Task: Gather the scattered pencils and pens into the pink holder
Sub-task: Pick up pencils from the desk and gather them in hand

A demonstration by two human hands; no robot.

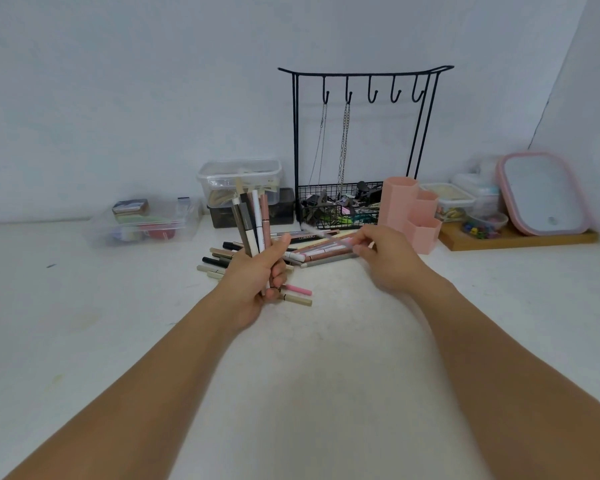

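Pens and pencils (278,251) are lying in a loose heap on the white worktop (326,375), near the middle of the view, just beyond both hands. The left hand (257,278) is gripping a bundle of gathered pens (252,223), fingers curled round the lower shafts; the bundle is standing nearly upright, its long axis pointing toward twelve o'clock with a slight lean to eleven. The right hand (385,258) is pinching one pale pen (326,233) between thumb and fingertips — it is blurred, but its long axis seems to be running from about three o'clock to ten o'clock, free end aimed at the bundle. Most pens in the heap are lying roughly crosswise, nine to three. The pink holder (411,213) is standing upright at about one o'clock from the right hand, just beside it and well apart from the left hand, so the right hand is nearer. Its hexagonal cups are opening upward — pens held crosswise would likely need tipping upright before going in.
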